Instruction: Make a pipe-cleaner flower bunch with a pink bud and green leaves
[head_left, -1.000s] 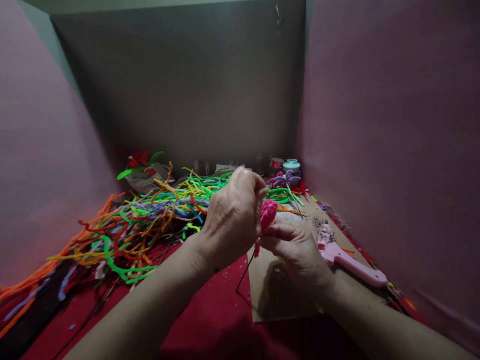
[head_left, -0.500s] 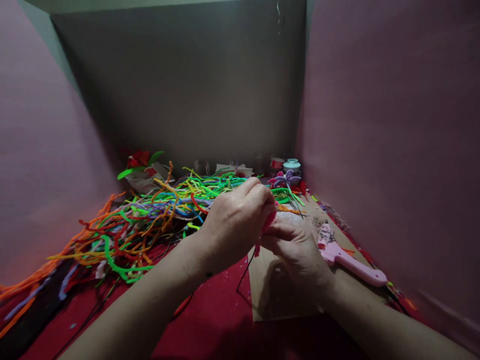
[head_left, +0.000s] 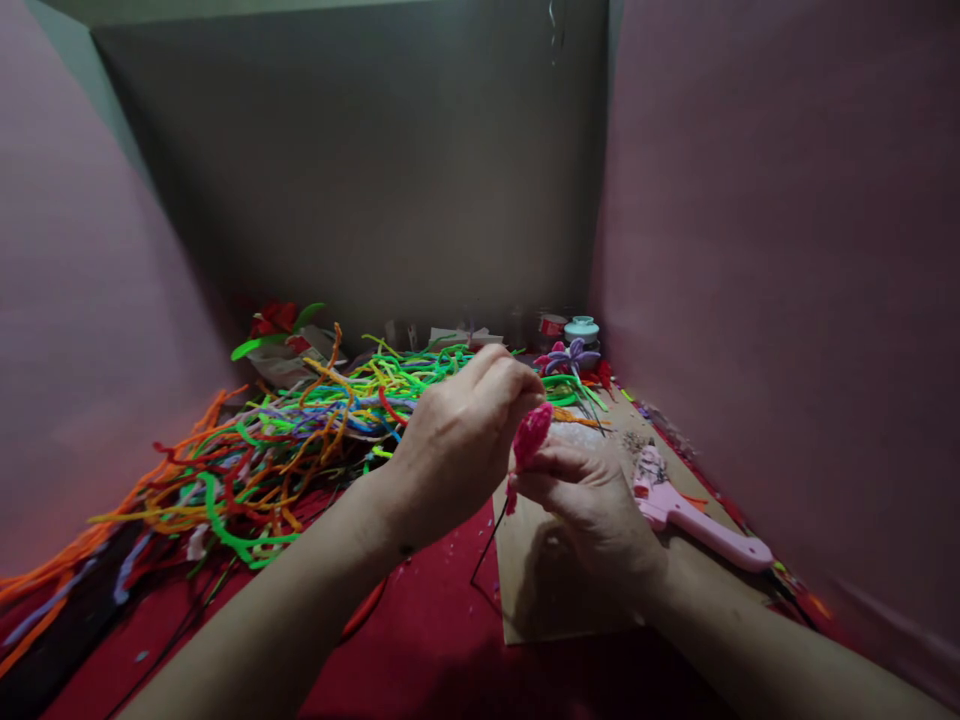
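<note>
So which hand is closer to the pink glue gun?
The right hand. It sits just left of the glue gun, above the cardboard. The left hand is farther left, past the pink fuzzy piece both hands pinch.

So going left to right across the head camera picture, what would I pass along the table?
Pile of coloured pipe cleaners → left hand → pink fuzzy piece pinched between both hands → right hand → pink glue gun lying on the brown board.
</note>
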